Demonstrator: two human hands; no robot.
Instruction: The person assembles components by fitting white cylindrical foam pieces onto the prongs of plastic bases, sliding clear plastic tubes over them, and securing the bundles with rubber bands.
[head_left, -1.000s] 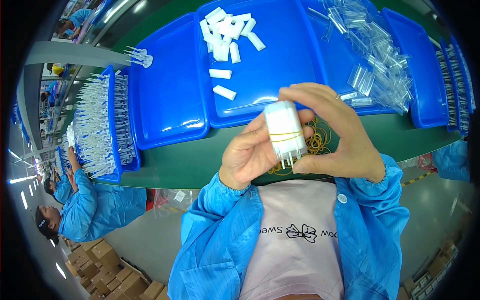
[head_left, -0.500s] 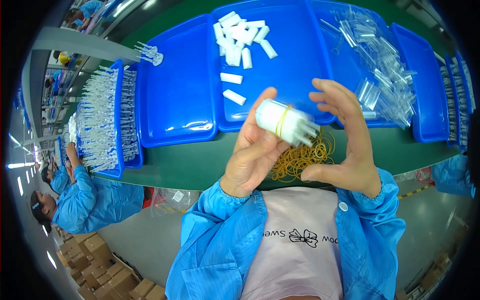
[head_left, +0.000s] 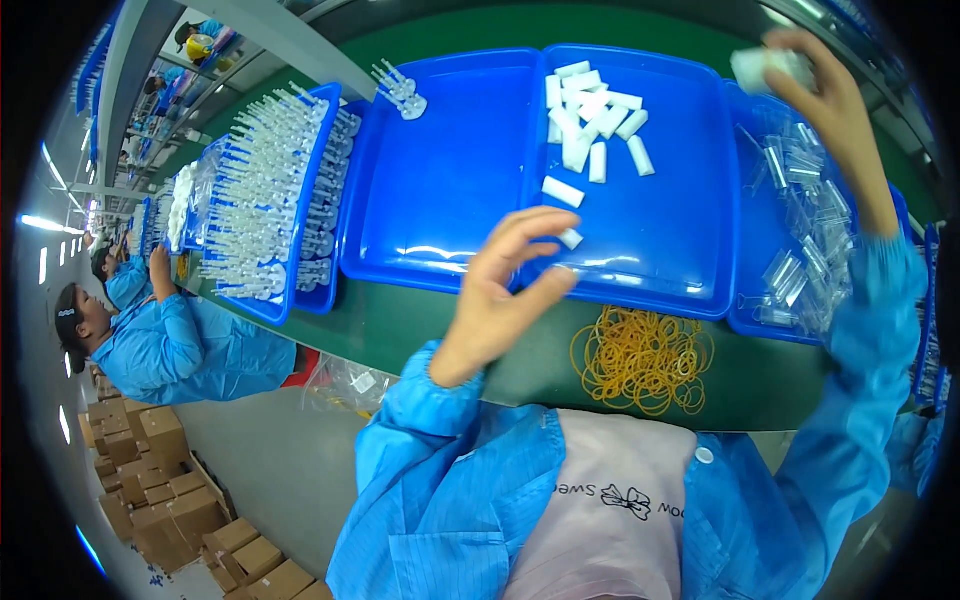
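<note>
At the far right, my right hand [head_left: 830, 95] is raised beyond the trays and closed around a white bundle [head_left: 765, 70], which is blurred at the edges. My left hand [head_left: 500, 295] is over the near left corner of the middle blue tray [head_left: 670, 240], fingers curved and apart, nothing in its grasp. Beside its fingertips lies a short white cylinder [head_left: 570, 239], partly hidden; another white cylinder [head_left: 563, 192] is just beyond. More are heaped at the back of that tray. Between me and the trays lies a pile of yellow rubber bands [head_left: 640, 360] on the green table [head_left: 540, 365].
A blue tray [head_left: 450, 150] on the left has a white pronged piece [head_left: 405, 97] at its far corner. Farther left, stacked trays hold many pronged pieces [head_left: 265, 190]. Clear plastic tubes [head_left: 800, 270] fill the right tray. A co-worker [head_left: 190, 345] sits at the left; cardboard boxes [head_left: 180, 490] stand behind.
The banded white bundle has passed from my left hand to my right, which has swung far out to the right. My left hand is now empty. The view has shifted, too.
</note>
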